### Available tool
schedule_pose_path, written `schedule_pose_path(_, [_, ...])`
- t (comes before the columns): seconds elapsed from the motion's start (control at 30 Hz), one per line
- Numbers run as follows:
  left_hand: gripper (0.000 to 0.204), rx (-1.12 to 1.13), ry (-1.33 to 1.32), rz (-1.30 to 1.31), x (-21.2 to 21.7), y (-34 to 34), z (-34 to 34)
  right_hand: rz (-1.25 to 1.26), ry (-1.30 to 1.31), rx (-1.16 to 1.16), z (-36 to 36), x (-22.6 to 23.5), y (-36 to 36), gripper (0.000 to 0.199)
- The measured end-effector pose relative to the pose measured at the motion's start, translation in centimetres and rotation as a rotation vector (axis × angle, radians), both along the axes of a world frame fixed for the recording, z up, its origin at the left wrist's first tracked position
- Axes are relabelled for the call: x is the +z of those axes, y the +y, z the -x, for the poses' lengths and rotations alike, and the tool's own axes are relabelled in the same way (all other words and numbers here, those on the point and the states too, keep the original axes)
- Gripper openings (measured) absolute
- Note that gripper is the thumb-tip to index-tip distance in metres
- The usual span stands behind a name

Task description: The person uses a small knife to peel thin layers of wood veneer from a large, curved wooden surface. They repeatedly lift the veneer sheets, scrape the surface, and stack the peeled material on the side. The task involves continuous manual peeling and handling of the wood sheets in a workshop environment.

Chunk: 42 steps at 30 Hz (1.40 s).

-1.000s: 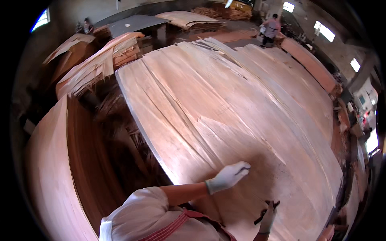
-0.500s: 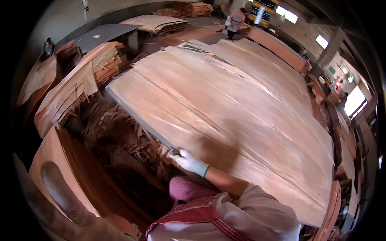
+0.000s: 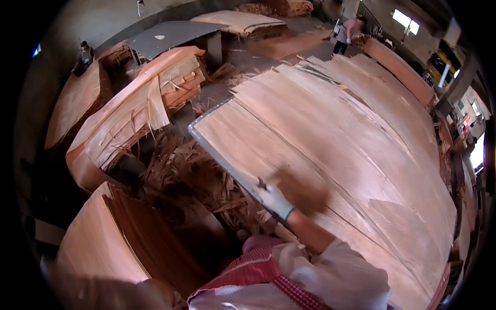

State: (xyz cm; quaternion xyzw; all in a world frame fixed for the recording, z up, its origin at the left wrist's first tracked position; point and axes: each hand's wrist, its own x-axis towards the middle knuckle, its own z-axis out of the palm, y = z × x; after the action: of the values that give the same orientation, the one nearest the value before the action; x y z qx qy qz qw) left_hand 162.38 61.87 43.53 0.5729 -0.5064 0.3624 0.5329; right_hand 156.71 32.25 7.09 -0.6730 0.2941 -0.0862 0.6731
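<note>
One broad sheet of pale reddish wood veneer (image 3: 330,144) lay across the bench, above a heap of splintered veneer scraps (image 3: 191,175). A white-gloved hand (image 3: 274,199) gripped the sheet's near edge; which hand it was, I couldn't tell.

A dim workshop with a grey concrete floor (image 3: 243,54). Far left, a dark grey wall (image 3: 103,23) rises behind a flat grey table (image 3: 165,36). Stacks of thin wood sheets (image 3: 129,108) stand on the left, with loose wood scraps (image 3: 191,170) littering the ground nearby. Bright windows (image 3: 405,18) glow at the far right, and another person (image 3: 343,33) stands far off.
</note>
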Motion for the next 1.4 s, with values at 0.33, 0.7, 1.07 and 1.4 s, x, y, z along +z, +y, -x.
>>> schedule_pose_path(0.33, [0.043,0.079,0.612,-0.157,-12.1,-7.4,-29.5,0.554,0.025,-0.389,-23.2,1.3,-16.6,0.032])
schedule_pose_path(0.7, [0.03,-0.396,0.369,-0.838,-17.3,-24.3,-61.0,0.649,0.735,-0.968,-35.1,-1.8,-27.6,0.039])
schedule_pose_path(1.07, [0.035,-0.873,-0.014,-1.195,-27.2,-52.4,-74.5,0.741,0.866,-1.056,-46.6,-5.3,-28.1,0.031])
schedule_pose_path(1.4, [0.025,-1.358,0.183,-1.528,-34.2,-72.7,-76.8,0.339,1.086,-1.202,-48.8,-3.3,-30.7,0.029])
